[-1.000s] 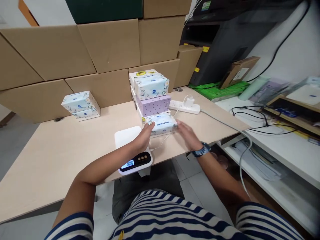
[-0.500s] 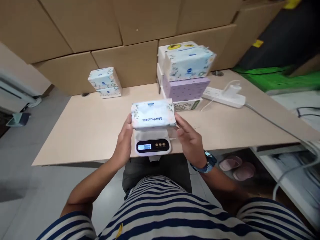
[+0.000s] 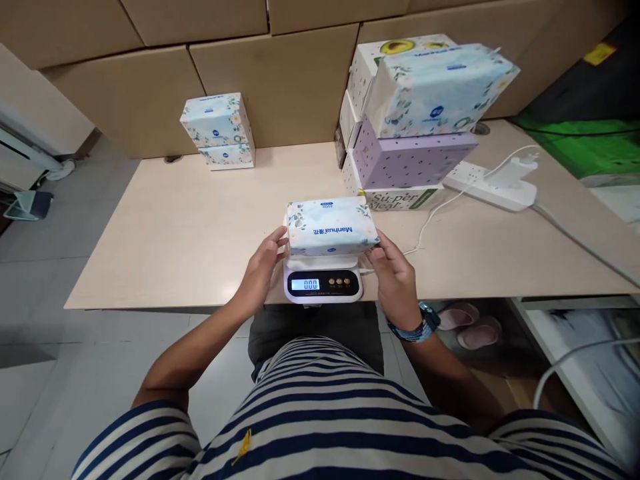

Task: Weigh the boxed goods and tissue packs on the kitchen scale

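Two hands [image 3: 259,272], four floral packs [image 3: 333,227], one scale [image 3: 323,295], one power strip [image 3: 500,189], two slippers [image 3: 479,333] show.

- Manhua tissue pack [image 3: 333,229]: a soft, pale blue-and-white oblong with leaf and flower print, blue lettering upside down to the camera; it lies level, long side crosswise, over the scale's platform, contact with it unclear.
- Digital scale [image 3: 323,286]: white, black front panel, three gold-toned buttons, lit display reading 0.00; flat at the tabletop's [image 3: 165,240] front edge.
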Action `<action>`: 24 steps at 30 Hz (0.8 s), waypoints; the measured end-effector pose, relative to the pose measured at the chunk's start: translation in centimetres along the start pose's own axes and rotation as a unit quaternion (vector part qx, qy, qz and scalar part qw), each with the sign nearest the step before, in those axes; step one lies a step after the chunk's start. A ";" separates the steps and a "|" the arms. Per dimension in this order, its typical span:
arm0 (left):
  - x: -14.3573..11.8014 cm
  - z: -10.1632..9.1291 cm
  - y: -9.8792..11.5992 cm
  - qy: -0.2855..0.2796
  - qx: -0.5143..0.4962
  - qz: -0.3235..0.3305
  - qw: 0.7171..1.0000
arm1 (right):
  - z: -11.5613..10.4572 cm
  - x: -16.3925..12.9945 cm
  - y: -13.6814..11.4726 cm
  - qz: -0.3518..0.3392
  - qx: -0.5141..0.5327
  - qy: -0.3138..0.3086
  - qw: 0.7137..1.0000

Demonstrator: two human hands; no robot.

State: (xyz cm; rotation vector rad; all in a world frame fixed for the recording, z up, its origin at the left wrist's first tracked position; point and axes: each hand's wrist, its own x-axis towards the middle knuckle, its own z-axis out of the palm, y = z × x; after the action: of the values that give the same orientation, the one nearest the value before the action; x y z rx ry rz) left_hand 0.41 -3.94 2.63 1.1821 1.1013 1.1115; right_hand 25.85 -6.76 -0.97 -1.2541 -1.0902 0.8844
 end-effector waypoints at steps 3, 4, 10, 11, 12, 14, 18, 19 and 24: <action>0.4 -1.0 0.1 0.023 -0.018 0.003 1.000 | -0.2 -0.3 0.7 0.009 0.012 -0.013 1.000; 0.5 -1.3 0.2 0.027 -0.019 0.002 0.999 | -0.3 -0.3 0.9 0.007 0.017 -0.018 1.000; 0.4 -1.2 0.1 0.013 -0.030 -0.022 0.999 | -0.8 -0.3 1.8 0.013 0.039 -0.021 0.999; 0.3 -1.0 0.0 0.004 -0.033 -0.029 0.999 | -0.7 -0.3 1.8 0.013 0.038 -0.027 0.999; 0.2 -0.8 -0.1 -0.008 -0.036 -0.036 0.999 | -0.7 -0.3 1.9 0.012 0.038 -0.032 0.999; 0.0 -0.5 -0.2 -0.031 -0.041 -0.041 0.998 | -0.5 -0.3 1.9 0.012 0.038 -0.036 0.999; -0.3 -0.2 0.1 -0.061 -0.044 -0.038 0.996 | -0.3 -0.4 1.9 0.027 0.047 -0.034 0.998; -0.3 -0.2 0.2 -0.066 -0.044 -0.039 0.996 | -0.3 -0.4 1.9 0.032 0.054 -0.033 0.998; -0.3 -0.7 -0.1 -0.067 -0.053 -0.049 0.995 | 0.0 -0.4 1.6 0.034 0.089 -0.033 0.995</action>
State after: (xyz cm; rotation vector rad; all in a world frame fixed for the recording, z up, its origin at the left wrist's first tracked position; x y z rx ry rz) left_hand -0.27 -4.16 2.50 1.0913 0.9745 0.9885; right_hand 25.79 -6.92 -2.65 -1.1253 -1.0014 1.0587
